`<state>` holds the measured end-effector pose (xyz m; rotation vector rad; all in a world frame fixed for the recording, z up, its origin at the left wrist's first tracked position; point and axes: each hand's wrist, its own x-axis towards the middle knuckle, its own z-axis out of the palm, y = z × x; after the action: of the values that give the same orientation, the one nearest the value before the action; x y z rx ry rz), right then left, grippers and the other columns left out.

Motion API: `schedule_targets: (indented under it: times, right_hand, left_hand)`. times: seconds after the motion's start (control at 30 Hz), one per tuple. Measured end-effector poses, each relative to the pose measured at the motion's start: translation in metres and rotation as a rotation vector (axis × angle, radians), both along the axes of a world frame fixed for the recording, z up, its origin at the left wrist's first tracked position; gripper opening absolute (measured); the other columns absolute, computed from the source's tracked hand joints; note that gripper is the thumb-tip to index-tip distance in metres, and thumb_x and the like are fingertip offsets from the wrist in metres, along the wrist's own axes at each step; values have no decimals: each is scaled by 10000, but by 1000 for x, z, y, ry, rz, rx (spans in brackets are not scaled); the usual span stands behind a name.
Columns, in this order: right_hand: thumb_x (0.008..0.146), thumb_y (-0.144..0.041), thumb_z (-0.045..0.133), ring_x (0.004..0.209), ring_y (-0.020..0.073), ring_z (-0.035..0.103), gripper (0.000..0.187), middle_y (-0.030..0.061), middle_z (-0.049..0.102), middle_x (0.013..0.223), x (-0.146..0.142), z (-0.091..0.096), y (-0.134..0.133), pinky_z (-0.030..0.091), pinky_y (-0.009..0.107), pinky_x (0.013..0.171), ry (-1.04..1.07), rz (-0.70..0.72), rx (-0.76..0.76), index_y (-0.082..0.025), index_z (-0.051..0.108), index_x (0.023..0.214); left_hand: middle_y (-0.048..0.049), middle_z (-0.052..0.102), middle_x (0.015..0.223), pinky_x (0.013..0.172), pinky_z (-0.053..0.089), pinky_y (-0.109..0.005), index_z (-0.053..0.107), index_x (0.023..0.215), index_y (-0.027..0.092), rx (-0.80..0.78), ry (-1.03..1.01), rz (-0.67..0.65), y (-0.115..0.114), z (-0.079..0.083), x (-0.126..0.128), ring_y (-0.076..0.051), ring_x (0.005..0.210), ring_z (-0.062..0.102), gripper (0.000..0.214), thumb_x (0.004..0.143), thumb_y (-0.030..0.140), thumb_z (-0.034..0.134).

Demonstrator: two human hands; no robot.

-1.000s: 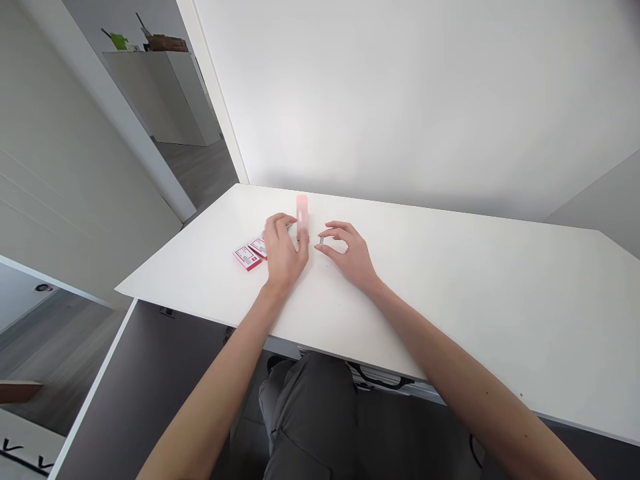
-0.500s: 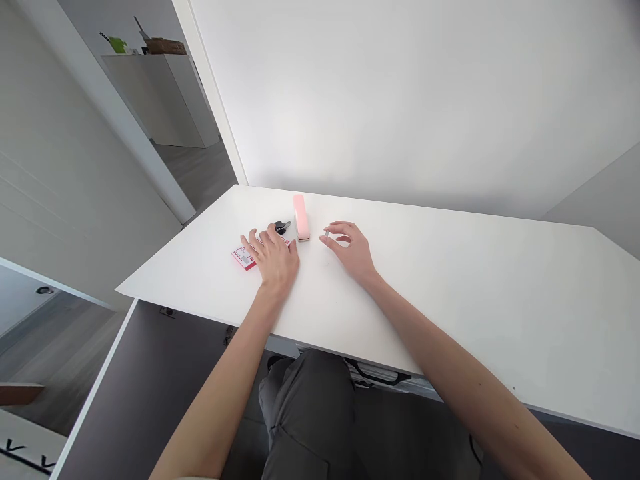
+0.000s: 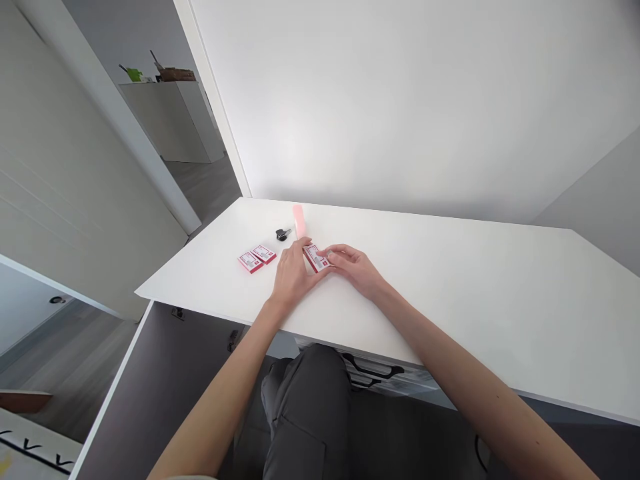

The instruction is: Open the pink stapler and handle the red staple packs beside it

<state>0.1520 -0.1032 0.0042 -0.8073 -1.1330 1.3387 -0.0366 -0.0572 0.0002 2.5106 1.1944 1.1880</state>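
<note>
My left hand grips a small red-and-white staple box between thumb and fingers, just above the white tabletop. At the box's right end is my right hand, its thumb and fingertips pinched on a tiny silvery piece that looks like a strip of staples and is partly hidden. Behind my left hand lies a pink stapler, its near end covered by the fingers. Two more staple boxes, a left one and a right one, lie side by side to the left. A black staple remover rests behind them.
The white tabletop meets a white wall along its back. Below its front edge are drawers with black handles and my legs. A doorway at the left shows a cabinet.
My left hand has taken up one staple box and moved right with it, uncovering two others. My right hand has come to that box with the tiny silvery piece. The view has shifted slightly.
</note>
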Motion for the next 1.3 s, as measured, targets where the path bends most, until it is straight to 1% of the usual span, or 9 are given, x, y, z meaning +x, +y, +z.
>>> schedule_targets:
  times: [0.13, 0.23, 0.4, 0.5, 0.63, 0.73, 0.97, 1.2, 1.3]
  right_hand:
    - [786, -547, 861, 1092, 242, 728, 373, 31, 801, 1155, 0, 2, -7, 544, 455, 1039, -88, 26, -11, -287, 775, 1040]
    - [791, -538, 862, 1063, 224, 723, 363, 24, 806, 1085, 1, 2, -4, 543, 437, 1036, -45, -3, -22, -285, 774, 1035]
    - [820, -504, 858, 1027, 200, 716, 319, 8, 793, 1026, 2, 1, 0, 540, 437, 1053, 88, 42, -17, -289, 770, 1038]
    - [817, -531, 853, 1022, 212, 712, 337, 10, 783, 999, 1, 1, 1, 543, 450, 1042, 83, 71, -35, -291, 766, 1037]
    - [816, -568, 841, 994, 221, 713, 374, 8, 767, 945, 1, 1, 2, 548, 451, 1003, 36, 102, -47, -292, 763, 1056]
    - [814, -580, 836, 974, 218, 711, 381, 14, 769, 970, 1, 1, 3, 563, 446, 979, 50, 71, -65, -293, 752, 1051]
    - [804, -555, 853, 993, 217, 736, 385, 12, 772, 1010, 3, 3, 3, 547, 463, 1063, 112, 40, -91, -288, 741, 1057]
    - [798, -579, 849, 1144, 244, 712, 398, 33, 788, 1093, 4, -2, 7, 535, 462, 1068, 44, -98, -65, -298, 747, 1061]
    - [815, -567, 838, 1091, 229, 710, 375, 25, 786, 1056, 4, -3, 7, 534, 434, 1030, -37, -161, -29, -300, 760, 1066]
  left_hand:
    - [-113, 658, 1334, 963, 526, -459, 434, 1387, 257, -94, -79, -106, 0, 1, -2, -286, 1105, 666, 755, 802, 496, 848]
    - [-116, 653, 1341, 939, 541, -425, 421, 1392, 255, -151, -177, -189, 0, 3, -2, -250, 1065, 682, 787, 785, 478, 869]
    - [-114, 679, 1287, 941, 542, -404, 500, 1272, 245, -348, -414, -256, -1, 13, -2, -223, 1052, 713, 421, 984, 518, 643]
    - [-87, 727, 1160, 928, 546, -374, 561, 1191, 242, -546, -485, -352, 0, 19, -2, -221, 1052, 720, 372, 1003, 560, 597]
    - [-25, 742, 946, 823, 561, -345, 557, 1139, 251, -745, -538, -482, 2, 21, -1, -189, 851, 721, 412, 944, 594, 676]
    - [-11, 734, 947, 839, 569, -348, 545, 1076, 260, -736, -618, -473, 5, 17, -1, -184, 861, 722, 401, 914, 582, 721]
    - [-50, 720, 1051, 974, 578, -410, 606, 1013, 239, -607, -734, -332, 14, 8, -3, -201, 999, 702, 363, 924, 574, 713]
    - [-36, 706, 1016, 1033, 545, -416, 627, 905, 228, -551, -781, -242, 11, 12, -2, -203, 1036, 675, 345, 933, 563, 703]
    - [-35, 708, 981, 1032, 537, -419, 625, 878, 219, -550, -764, -260, 9, 14, -2, -202, 1004, 680, 352, 938, 557, 701]
